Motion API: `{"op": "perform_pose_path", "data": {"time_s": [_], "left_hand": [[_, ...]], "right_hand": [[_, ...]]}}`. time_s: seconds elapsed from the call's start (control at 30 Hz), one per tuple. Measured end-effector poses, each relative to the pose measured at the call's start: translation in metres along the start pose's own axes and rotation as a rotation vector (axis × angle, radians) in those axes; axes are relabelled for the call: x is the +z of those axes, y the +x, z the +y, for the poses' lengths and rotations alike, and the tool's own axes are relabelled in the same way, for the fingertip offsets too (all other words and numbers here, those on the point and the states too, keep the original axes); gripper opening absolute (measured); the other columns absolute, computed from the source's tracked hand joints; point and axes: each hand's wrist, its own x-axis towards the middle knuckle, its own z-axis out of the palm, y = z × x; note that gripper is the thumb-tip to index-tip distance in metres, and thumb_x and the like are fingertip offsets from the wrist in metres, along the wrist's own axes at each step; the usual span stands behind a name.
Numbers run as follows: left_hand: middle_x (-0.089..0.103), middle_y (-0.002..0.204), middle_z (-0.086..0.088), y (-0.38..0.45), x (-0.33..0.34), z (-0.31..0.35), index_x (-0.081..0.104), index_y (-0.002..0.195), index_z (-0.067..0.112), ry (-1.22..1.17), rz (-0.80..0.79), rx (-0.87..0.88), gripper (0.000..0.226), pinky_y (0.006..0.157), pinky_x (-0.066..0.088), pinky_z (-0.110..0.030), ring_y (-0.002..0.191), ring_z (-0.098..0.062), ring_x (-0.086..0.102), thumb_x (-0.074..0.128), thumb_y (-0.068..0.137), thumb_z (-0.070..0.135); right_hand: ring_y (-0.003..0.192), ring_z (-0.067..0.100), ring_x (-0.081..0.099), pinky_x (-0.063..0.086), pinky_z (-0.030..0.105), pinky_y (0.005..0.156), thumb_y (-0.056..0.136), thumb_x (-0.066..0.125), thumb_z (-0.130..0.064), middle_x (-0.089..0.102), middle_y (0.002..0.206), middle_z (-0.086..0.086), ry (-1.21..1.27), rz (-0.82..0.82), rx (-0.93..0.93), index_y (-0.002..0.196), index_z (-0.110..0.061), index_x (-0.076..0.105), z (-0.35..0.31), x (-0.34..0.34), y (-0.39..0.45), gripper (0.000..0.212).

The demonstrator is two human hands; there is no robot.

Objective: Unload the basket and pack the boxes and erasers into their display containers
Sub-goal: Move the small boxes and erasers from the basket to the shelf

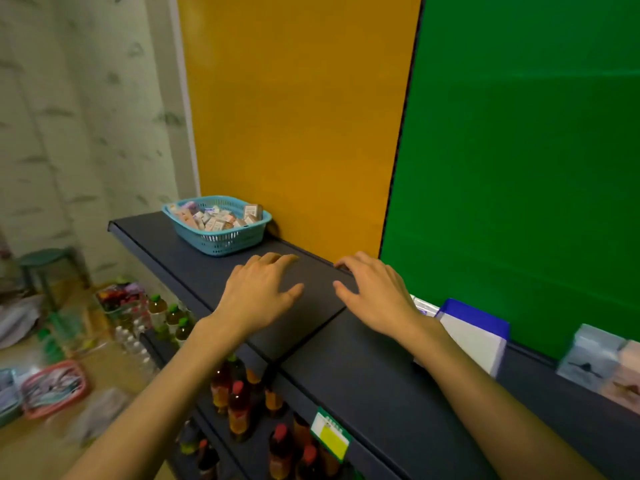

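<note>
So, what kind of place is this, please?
Probably a small shop, or a mock-up of one: a dark shelf carries a price tag, bottled drinks stand in rows below, and a basket of small boxes awaits unpacking.

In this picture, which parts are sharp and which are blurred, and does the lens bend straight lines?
Head view: the left hand, right hand and blue basket on the dark shelf are fairly sharp; the floor clutter at lower left is smeared by blur; the wide lens bows the yellow-green wall seam; lighting is dim and even, without glare.
</note>
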Motion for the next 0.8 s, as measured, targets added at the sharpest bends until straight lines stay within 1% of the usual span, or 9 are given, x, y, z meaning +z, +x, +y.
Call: {"op": "perform_pose_path", "data": {"time_s": [0.2,0.4,0.53,0.67,0.8], "left_hand": [[0.045,0.149,0.001,-0.012,-0.023,-0.114,0.031,0.152,0.033,0.011,0.012,-0.06,0.064,0.102,0.045,-0.044,0.132,-0.022,0.045,0.046,0.096,0.059],[0.046,0.149,-0.001,0.001,-0.036,-0.215,0.033,0.153,0.031,0.032,0.039,-0.056,0.065,0.099,0.046,-0.045,0.131,-0.025,0.047,0.047,0.095,0.058],[0.047,0.148,0.0,0.014,-0.036,-0.26,0.035,0.151,0.031,0.015,0.046,-0.036,0.064,0.098,0.047,-0.045,0.13,-0.025,0.047,0.047,0.095,0.058],[0.049,0.147,0.001,0.03,-0.03,-0.298,0.04,0.149,0.03,-0.039,0.061,-0.019,0.06,0.099,0.047,-0.045,0.128,-0.023,0.049,0.048,0.095,0.056],[0.051,0.145,0.003,0.052,-0.02,-0.335,0.043,0.147,0.031,-0.1,0.103,-0.028,0.057,0.096,0.05,-0.045,0.127,-0.021,0.051,0.05,0.095,0.053]], "right_hand": [[0.117,0.018,0.055,0.046,0.037,0.093,0.099,0.053,-0.042,0.054,0.129,-0.004,-0.026,-0.013,0.031,0.134,-0.028,0.051,-0.066,0.043,0.054,0.037],[0.115,0.016,0.056,0.049,0.039,0.094,0.098,0.054,-0.042,0.054,0.127,-0.006,-0.045,-0.016,0.062,0.132,-0.029,0.052,-0.131,0.085,0.107,0.036],[0.116,0.015,0.055,0.048,0.038,0.095,0.098,0.054,-0.041,0.054,0.129,-0.005,-0.062,-0.04,0.075,0.132,-0.029,0.053,-0.161,0.105,0.134,0.036],[0.117,0.016,0.055,0.048,0.036,0.093,0.098,0.055,-0.04,0.054,0.129,-0.004,-0.079,-0.035,0.087,0.132,-0.026,0.054,-0.177,0.12,0.171,0.037],[0.11,0.016,0.058,0.051,0.036,0.087,0.096,0.058,-0.038,0.058,0.123,-0.003,-0.048,-0.001,0.114,0.128,-0.025,0.057,-0.186,0.144,0.215,0.035]]}}
